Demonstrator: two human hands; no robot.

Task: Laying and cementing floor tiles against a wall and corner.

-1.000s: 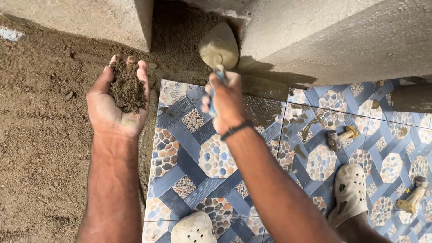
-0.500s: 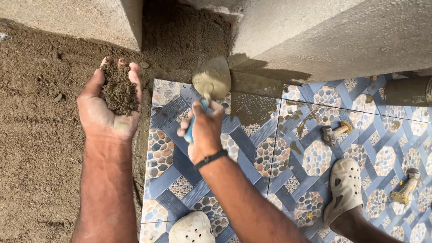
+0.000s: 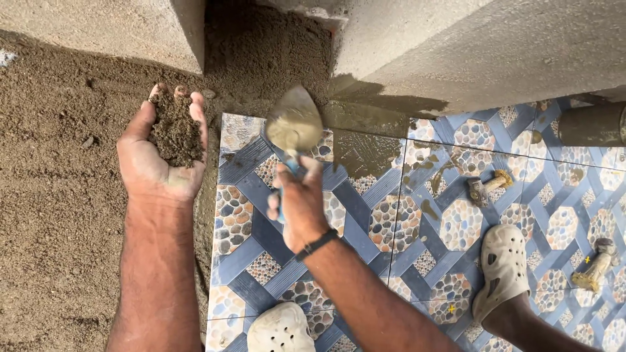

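Observation:
My left hand (image 3: 160, 160) is palm up over the sand bed, cupped around a heap of damp sand (image 3: 175, 128). My right hand (image 3: 300, 205) grips the blue handle of a trowel (image 3: 295, 125) whose mortar-smeared blade points toward the wall, hovering above the left edge of the patterned blue floor tiles (image 3: 391, 221). A dark band circles my right wrist. The two hands are apart, the trowel blade lying to the right of the sand-filled palm.
Loose sand bed (image 3: 59, 215) fills the left side. Rough concrete walls (image 3: 469, 52) rise at the top with a dark gap between them. My white clogs (image 3: 502, 267) stand on the tiles. A grey pipe (image 3: 590, 124) and mortar lumps (image 3: 486, 186) lie at right.
My right hand has drawn the trowel back from the gap by the wall toward me and to the left, over the tile edge. The left hand still cups the sand.

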